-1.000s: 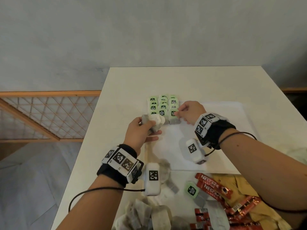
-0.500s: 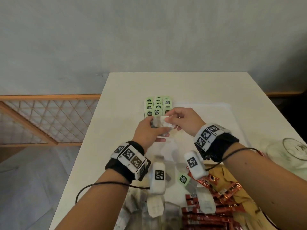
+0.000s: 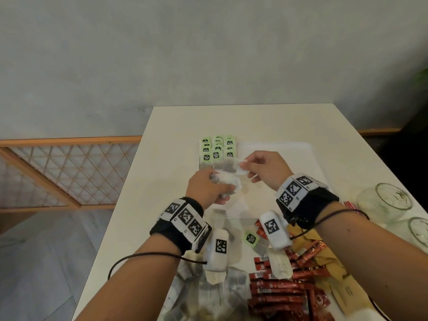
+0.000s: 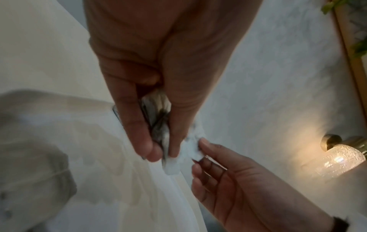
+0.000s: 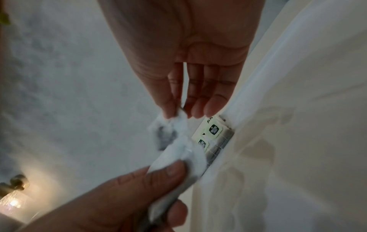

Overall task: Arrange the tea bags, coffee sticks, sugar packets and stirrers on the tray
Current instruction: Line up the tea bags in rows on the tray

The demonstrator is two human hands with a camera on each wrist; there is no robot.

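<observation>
My left hand [image 3: 209, 189] grips a bunch of white tea bags [image 3: 228, 181] above the near left part of the white tray [image 3: 298, 156]. My right hand [image 3: 250, 164] pinches the top corner of one tea bag [image 3: 232, 166] from that bunch between thumb and forefinger. The left wrist view shows the bunch [image 4: 161, 130] between my left fingers and my right thumb on a white corner. In the right wrist view the pinched bag [image 5: 174, 125] hangs from my right fingertips. Three rows of tea bags with green tags [image 3: 217, 150] lie at the tray's far left corner.
Near me on the table lie loose tea bags [image 3: 281, 265], a heap of red coffee sticks [image 3: 280, 290] and brown packets [image 3: 328, 258]. Two glass jars [image 3: 385, 203] stand at the right edge. A wooden lattice rail [image 3: 67, 172] runs left of the table.
My right hand left the laid rows and came back to the bunch in my left hand, where it now pinches one bag. Both hands moved slightly nearer to me.
</observation>
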